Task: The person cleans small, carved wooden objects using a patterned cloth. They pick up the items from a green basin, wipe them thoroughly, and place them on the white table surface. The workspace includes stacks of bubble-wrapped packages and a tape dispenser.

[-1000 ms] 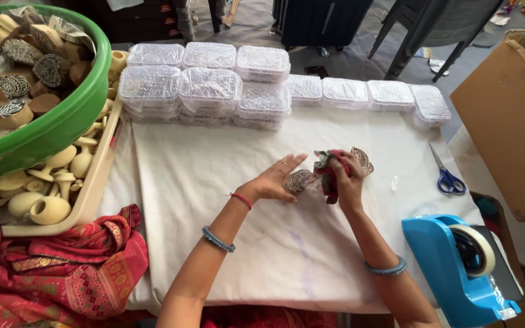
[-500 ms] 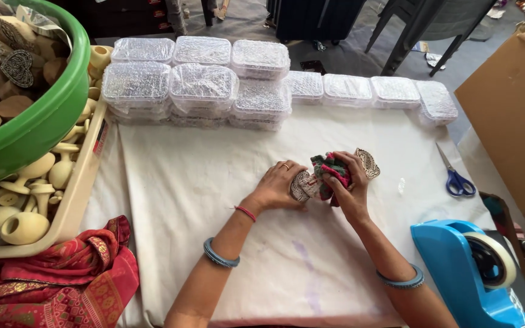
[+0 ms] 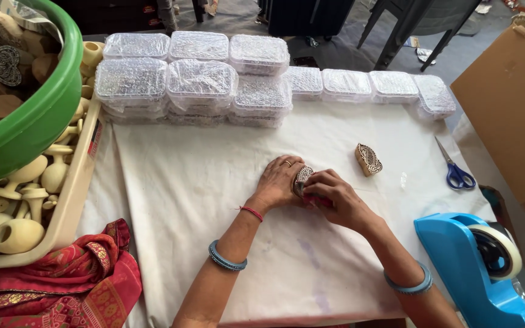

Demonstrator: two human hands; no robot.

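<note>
Two carved wooden blocks on white cloth-covered table (image 3: 183, 182). One block (image 3: 303, 177) near table centre, gripped between your hands: left hand (image 3: 281, 182) steadies it from left, fingers curled round edge; right hand (image 3: 329, 195) closed on block and scrap of red cloth (image 3: 314, 200) pressed against it. Wiping judged underway, not finished. Block face: dense pale filigree carving, rounded outline. Second block (image 3: 369, 159), leaf-shaped, lies untouched toward right edge, apart from both hands.

The hands (image 3: 311, 191) close over most of the carved wooden block (image 3: 303, 177), so only its patterned top edge shows, and the cloth under the right fingers is a mere red sliver. At the surface's left corner, the green tub (image 3: 37, 121) runs out of sight, as does the blue tape dispenser (image 3: 463, 267) at the near right.
</note>
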